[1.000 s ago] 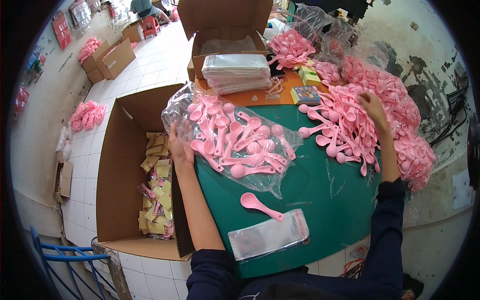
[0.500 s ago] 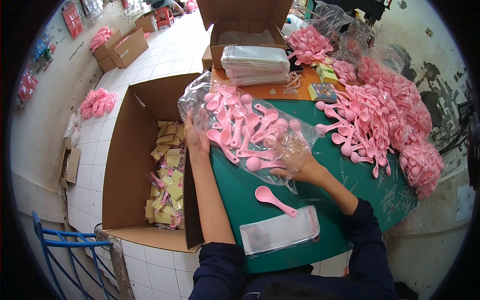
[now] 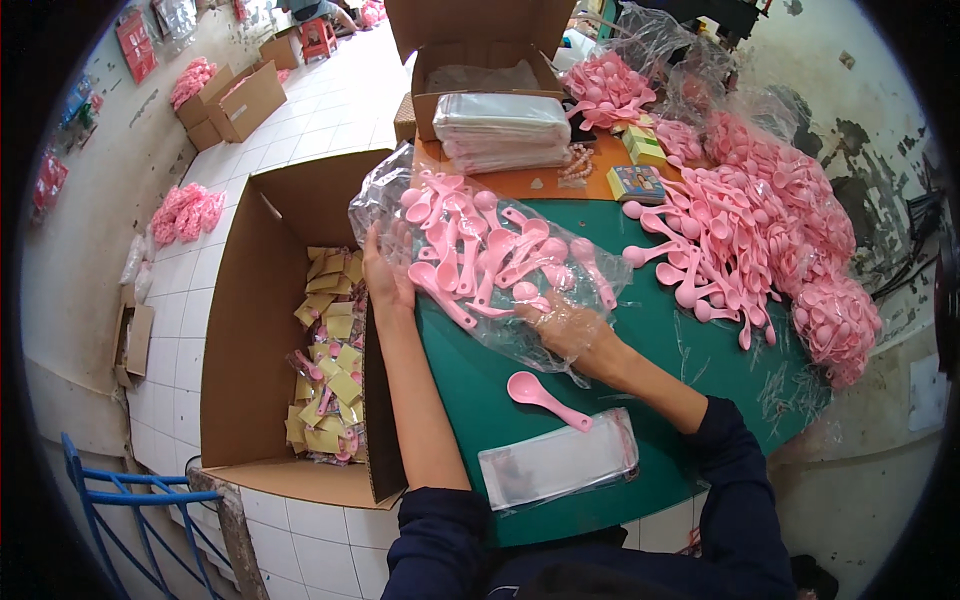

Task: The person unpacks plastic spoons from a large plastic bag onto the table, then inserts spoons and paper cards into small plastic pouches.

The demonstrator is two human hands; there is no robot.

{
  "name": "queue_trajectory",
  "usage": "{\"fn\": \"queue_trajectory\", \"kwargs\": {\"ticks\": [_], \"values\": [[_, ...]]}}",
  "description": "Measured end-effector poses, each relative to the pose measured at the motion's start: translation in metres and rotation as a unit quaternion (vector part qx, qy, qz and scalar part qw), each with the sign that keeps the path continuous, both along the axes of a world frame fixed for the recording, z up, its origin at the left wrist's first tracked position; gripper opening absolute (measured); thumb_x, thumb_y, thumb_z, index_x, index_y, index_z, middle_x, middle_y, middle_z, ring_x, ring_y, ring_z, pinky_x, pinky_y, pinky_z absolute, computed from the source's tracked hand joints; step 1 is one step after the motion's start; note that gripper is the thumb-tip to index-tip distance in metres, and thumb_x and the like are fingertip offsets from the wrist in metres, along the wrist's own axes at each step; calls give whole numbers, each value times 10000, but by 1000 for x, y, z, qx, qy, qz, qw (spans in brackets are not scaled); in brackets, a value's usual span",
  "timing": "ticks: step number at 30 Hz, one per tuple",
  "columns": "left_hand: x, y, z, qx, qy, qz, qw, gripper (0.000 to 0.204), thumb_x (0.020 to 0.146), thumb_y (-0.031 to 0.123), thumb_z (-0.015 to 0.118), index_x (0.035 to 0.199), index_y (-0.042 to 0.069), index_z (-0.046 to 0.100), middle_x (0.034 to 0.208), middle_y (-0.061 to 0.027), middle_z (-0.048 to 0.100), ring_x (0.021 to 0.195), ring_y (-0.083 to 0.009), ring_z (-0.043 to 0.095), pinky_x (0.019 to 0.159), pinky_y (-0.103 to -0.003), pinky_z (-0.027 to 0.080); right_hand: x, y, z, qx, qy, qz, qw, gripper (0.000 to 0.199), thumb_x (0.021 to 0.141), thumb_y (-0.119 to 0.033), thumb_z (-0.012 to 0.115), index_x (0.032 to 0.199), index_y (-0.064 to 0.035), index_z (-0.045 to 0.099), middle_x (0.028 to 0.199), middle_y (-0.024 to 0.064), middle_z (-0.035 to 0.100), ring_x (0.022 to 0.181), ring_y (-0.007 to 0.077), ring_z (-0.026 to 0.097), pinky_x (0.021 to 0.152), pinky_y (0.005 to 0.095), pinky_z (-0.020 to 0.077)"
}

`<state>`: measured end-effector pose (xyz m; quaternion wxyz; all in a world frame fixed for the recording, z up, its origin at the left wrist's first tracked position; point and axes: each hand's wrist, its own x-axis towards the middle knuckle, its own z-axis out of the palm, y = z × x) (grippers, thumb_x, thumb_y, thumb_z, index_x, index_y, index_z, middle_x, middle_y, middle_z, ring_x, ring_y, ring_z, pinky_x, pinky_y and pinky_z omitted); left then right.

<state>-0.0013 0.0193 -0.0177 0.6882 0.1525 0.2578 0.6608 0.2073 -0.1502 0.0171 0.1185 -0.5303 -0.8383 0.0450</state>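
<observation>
A clear plastic bag (image 3: pixel 385 192) of pink measuring spoons (image 3: pixel 497 240) lies on the green tabletop (image 3: pixel 465 385). My left hand (image 3: pixel 388 270) rests against the bag's left side, its fingers stretched upward and partly behind the plastic. Inside the bag's near right part, my right hand (image 3: pixel 572 332) is closed around a pink spoon (image 3: pixel 530 294), seen through the film. Just nearer to me, a single pink spoon (image 3: pixel 545 399) lies with its handle end on a stack of clear flat sleeves (image 3: pixel 555 460).
At left stands a tall cardboard box (image 3: pixel 285 470) containing packets with yellowish cards. Loose pink spoons (image 3: pixel 735 220) are heaped at right. Behind the bag are a stack of clear sleeves (image 3: pixel 500 130), an open carton (image 3: pixel 490 75) and a small card pack (image 3: pixel 636 183).
My right hand's spread fingers have closed on a spoon in the bag and moved slightly toward me. Some spoons in the bag have shifted. My left hand stays at the bag's side.
</observation>
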Motion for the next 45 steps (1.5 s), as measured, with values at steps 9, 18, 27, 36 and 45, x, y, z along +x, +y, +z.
{"fn": "queue_trajectory", "kwargs": {"ticks": [9,18,27,36,45], "values": [[-3,1,-4,0,8,0,1000,459,875,295,414,1218,10,308,1160,-161,438,1057,-208,454,918,-300,370,43,-25,64,-415,610,-67,671,562,795,-42,541,1275,16,255,901,96,516,740,136,576,636,211,460],[-3,4,-6,6,6,-8,1000,491,862,298,437,1234,6,302,1168,-156,417,1068,-203,442,932,-302,367,59,-39,63,-418,660,-71,621,615,732,-48,625,1247,-7,291,949,69,481,779,143,572,693,212,465],[1,1,-7,9,16,-16,1000,488,871,302,417,1239,4,300,1173,-155,415,1072,-209,440,935,-306,365,97,-48,96,-461,431,-94,770,577,727,-74,632,1222,-6,343,1006,52,480,862,131,536,757,239,440],[-4,0,-4,10,29,-8,999,477,878,298,404,1242,9,299,1154,-154,439,1064,-211,450,927,-306,366,252,-2,142,-184,305,-331,874,644,646,70,543,1251,-28,346,1091,69,455,944,159,495,768,257,438],[1,-3,3,-6,32,2,999,479,874,301,415,1238,9,309,1166,-152,434,1069,-215,448,935,-311,363,284,8,120,173,-140,-349,910,500,650,-39,545,1138,-28,439,970,171,540,888,306,520,765,346,416]]}}
